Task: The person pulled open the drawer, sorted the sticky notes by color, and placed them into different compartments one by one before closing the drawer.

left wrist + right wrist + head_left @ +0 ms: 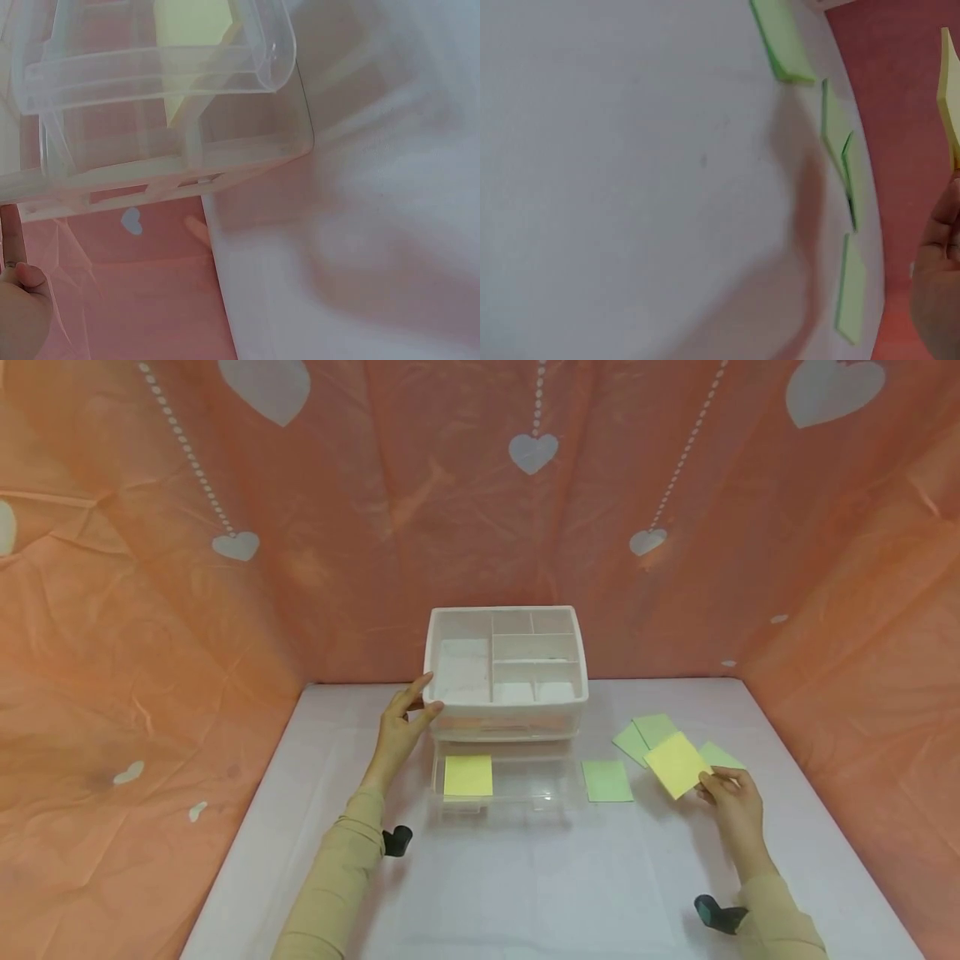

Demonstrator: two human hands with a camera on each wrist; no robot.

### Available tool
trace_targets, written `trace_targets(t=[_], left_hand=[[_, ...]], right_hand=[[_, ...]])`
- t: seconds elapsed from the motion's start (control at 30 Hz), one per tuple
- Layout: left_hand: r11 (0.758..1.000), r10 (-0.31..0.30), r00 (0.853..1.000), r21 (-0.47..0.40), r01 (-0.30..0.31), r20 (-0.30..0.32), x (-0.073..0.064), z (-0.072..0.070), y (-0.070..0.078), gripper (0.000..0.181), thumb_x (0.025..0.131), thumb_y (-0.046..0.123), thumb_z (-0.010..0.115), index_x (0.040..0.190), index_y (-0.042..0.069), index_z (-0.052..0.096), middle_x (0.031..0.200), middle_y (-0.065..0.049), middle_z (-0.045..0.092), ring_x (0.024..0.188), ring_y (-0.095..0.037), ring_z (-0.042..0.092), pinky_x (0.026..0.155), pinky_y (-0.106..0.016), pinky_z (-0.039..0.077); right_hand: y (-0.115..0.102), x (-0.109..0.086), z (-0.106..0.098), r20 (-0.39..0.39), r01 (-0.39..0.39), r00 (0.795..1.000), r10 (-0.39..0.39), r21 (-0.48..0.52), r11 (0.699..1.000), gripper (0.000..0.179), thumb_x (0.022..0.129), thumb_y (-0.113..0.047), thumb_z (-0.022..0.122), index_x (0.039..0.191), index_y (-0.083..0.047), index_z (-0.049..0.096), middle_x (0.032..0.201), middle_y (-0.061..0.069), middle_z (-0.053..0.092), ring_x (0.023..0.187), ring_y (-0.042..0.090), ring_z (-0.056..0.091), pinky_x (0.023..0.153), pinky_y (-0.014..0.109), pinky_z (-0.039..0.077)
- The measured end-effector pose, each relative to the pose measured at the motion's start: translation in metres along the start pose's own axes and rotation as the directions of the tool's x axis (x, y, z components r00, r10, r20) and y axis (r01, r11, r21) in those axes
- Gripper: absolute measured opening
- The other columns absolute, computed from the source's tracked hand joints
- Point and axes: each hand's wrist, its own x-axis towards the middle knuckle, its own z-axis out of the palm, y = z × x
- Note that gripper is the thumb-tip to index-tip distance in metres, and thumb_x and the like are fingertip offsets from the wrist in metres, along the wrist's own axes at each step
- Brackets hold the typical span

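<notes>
A white drawer organizer (510, 722) stands at the back of the table, its clear drawer (525, 781) pulled out at the front. Inside that drawer lies a yellow sticky-note pad (468, 777), seen through the plastic in the left wrist view. With thumb and fingers, my left hand (397, 731) grips the organizer's front left corner. My right hand (735, 802) pinches another yellow sticky-note pad (675, 764) by its lower right corner, raised over the table. In the right wrist view this yellow pad (951, 97) shows edge-on above the fingers.
A green sticky-note pad (607, 782) lies just right of the drawer. Several more green pads (655, 729) lie farther right, partly behind the held yellow one. The organizer's top has divided compartments (534, 647). An orange cloth backdrop (450, 543) encloses the back and sides.
</notes>
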Motion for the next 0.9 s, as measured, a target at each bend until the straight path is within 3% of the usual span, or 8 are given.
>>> trace_targets(t=[0.13,0.23,0.4,0.57,0.7,0.9], left_hand=[[1.000,0.007,1.000,-0.004,-0.007,-0.012,0.009,0.002,-0.018,0.052,0.089,0.024,0.063,0.138,0.027,0.045,0.123,-0.014,0.050,0.114,-0.029,0.047,0.105,-0.055,0.026],[1.000,0.018,1.000,-0.007,-0.019,-0.023,0.015,0.003,-0.034,0.052,0.087,0.029,0.065,0.136,0.033,0.047,0.121,-0.011,0.051,0.112,-0.027,0.048,0.104,-0.056,0.026],[0.999,0.033,0.999,-0.007,-0.034,-0.026,0.015,0.003,-0.035,0.052,0.086,0.033,0.065,0.135,0.036,0.047,0.121,-0.010,0.050,0.112,-0.028,0.049,0.104,-0.060,0.026],[0.999,0.037,0.999,-0.014,-0.037,-0.025,0.015,0.004,-0.036,0.051,0.087,0.033,0.065,0.135,0.036,0.047,0.121,-0.010,0.050,0.112,-0.027,0.048,0.103,-0.060,0.026],[0.999,0.046,0.998,-0.004,-0.046,-0.040,0.015,0.004,-0.037,0.051,0.086,0.031,0.066,0.134,0.034,0.048,0.119,-0.009,0.051,0.109,-0.024,0.050,0.099,-0.051,0.031],[0.998,0.064,0.996,0.000,-0.065,-0.064,0.016,0.005,-0.038,0.051,0.085,0.029,0.067,0.134,0.032,0.050,0.111,-0.008,0.053,0.105,-0.019,0.050,0.089,-0.037,0.030]], right_hand=[[-0.008,-0.003,0.013,0.035,0.107,0.993,-0.115,0.183,0.977,0.017,0.087,0.005,0.058,0.092,-0.011,0.056,0.076,-0.005,0.062,0.065,0.005,0.063,0.066,0.015,0.051],[-0.016,-0.006,0.026,0.052,0.172,0.981,-0.188,0.224,0.959,0.020,0.086,0.010,0.057,0.090,-0.010,0.058,0.076,-0.003,0.063,0.065,0.006,0.063,0.066,0.016,0.052],[-0.027,-0.010,0.049,0.104,0.266,0.952,-0.286,0.172,0.948,0.023,0.087,0.011,0.055,0.088,-0.011,0.059,0.077,-0.006,0.066,0.066,0.005,0.062,0.065,0.015,0.051],[-0.033,-0.013,0.073,0.191,0.367,0.893,-0.408,0.217,0.905,0.025,0.086,0.016,0.052,0.088,-0.007,0.060,0.080,-0.004,0.067,0.068,0.006,0.063,0.065,0.017,0.050],[-0.036,-0.017,0.089,0.253,0.400,0.853,-0.457,0.246,0.883,0.025,0.085,0.017,0.052,0.088,-0.006,0.061,0.081,-0.003,0.068,0.070,0.006,0.063,0.065,0.016,0.050],[-0.035,-0.021,0.111,0.310,0.408,0.850,-0.426,0.126,0.904,0.018,0.085,0.010,0.058,0.088,-0.007,0.063,0.082,-0.007,0.067,0.071,0.003,0.062,0.065,0.015,0.050]])
